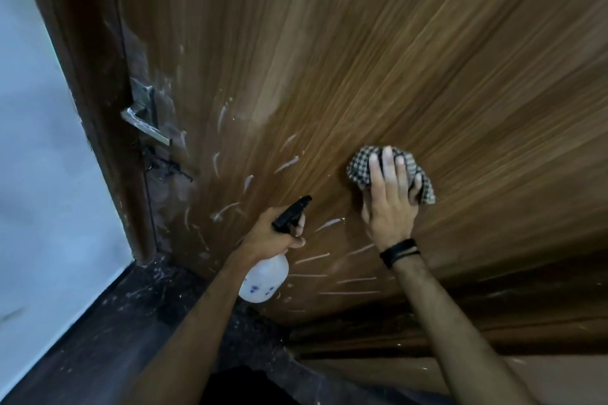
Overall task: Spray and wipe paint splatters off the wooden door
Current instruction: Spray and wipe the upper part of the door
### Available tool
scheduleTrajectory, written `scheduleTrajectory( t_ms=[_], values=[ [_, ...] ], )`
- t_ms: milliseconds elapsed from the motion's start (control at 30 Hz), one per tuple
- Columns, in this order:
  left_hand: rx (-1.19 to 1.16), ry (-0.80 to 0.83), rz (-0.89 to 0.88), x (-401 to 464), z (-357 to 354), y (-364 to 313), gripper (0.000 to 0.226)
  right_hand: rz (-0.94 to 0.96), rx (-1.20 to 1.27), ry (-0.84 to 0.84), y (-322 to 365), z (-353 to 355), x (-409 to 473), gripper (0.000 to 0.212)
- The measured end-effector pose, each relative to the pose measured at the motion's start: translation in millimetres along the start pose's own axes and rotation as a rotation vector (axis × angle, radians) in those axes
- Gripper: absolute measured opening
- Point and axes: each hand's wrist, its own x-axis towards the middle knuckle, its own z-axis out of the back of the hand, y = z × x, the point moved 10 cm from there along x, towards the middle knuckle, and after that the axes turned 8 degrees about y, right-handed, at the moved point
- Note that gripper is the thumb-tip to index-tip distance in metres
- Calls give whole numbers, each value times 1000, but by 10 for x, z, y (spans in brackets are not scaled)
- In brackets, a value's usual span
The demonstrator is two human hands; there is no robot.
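Nearest the camera, the left hand [275,235] is wrapped round the neck of a spray bottle [264,279], fingers curled at the black trigger head [291,213], whose nozzle points up toward the door. Below that grasp hangs the bottle's rounded, translucent white plastic body, marked with small blue prints; whether there is liquid inside cannot be told.

To the right of the bottle and slightly higher, the right hand [390,204] presses a bunched cloth [362,168] flat against the wooden door [427,59], fingers spread over it with the tips bent into the folds. The cloth is a soft black-and-white checked weave, crumpled into a lump that sticks out above and to both sides of the fingers. A black band [398,251] circles that wrist.

The door is smooth brown laminate with fine straight grain. Pale paint streaks [288,164] fan out around the nozzle, left of the cloth and below both hands.

Farther left of the bottle grip, a metal lever handle [144,123], angular and paint-flecked, sits by the dark frame edge, with a pale wall [39,141] beyond.
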Motion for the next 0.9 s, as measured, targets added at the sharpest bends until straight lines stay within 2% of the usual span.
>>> scheduleTrajectory(
  t_ms=[67,133,233,300,400,500,667,767,900],
  values=[
    [-21,2,4,-16,64,19,26,27,2,-48,154,62,234,77],
    [-39,-16,4,-43,118,25,26,94,-40,-18,388,-40,288,78],
    [-56,-80,-1,-78,231,4,25,233,-49,210,724,-390,135,96],
    [-95,-147,2,-101,331,22,25,256,-23,384,818,-571,-8,104],
    [-150,-216,19,-103,474,112,27,242,16,466,803,-609,-127,104],
    [-177,-202,22,-83,493,131,28,246,22,404,712,-487,-45,108],
    [-137,-213,-21,-116,457,-7,26,226,-14,101,780,-93,509,71],
    [-101,-260,-18,-160,487,-81,25,277,-51,11,1000,-77,664,66],
    [-77,-283,-22,-175,517,-173,24,489,-147,112,1318,-409,405,62]
  ],
)
